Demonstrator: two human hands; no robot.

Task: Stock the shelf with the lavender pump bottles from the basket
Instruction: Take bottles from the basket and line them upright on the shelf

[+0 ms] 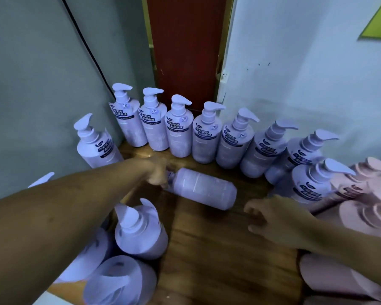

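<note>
A lavender pump bottle (204, 188) lies on its side in the middle of the wooden shelf (218, 249). My left hand (157, 172) is closed around its pump end. My right hand (271, 216) hovers just right of the bottle's base, fingers spread, holding nothing. Several more lavender pump bottles (178, 128) stand upright in a curved row along the back of the shelf. Others (139, 232) stand at the near left, partly under my left forearm. No basket is in view.
Pink pump bottles (365, 208) crowd the right side of the shelf. A grey panel (31, 95) closes the left side, a pale wall (306, 73) the right, with a dark red strip (185, 51) between them at the back.
</note>
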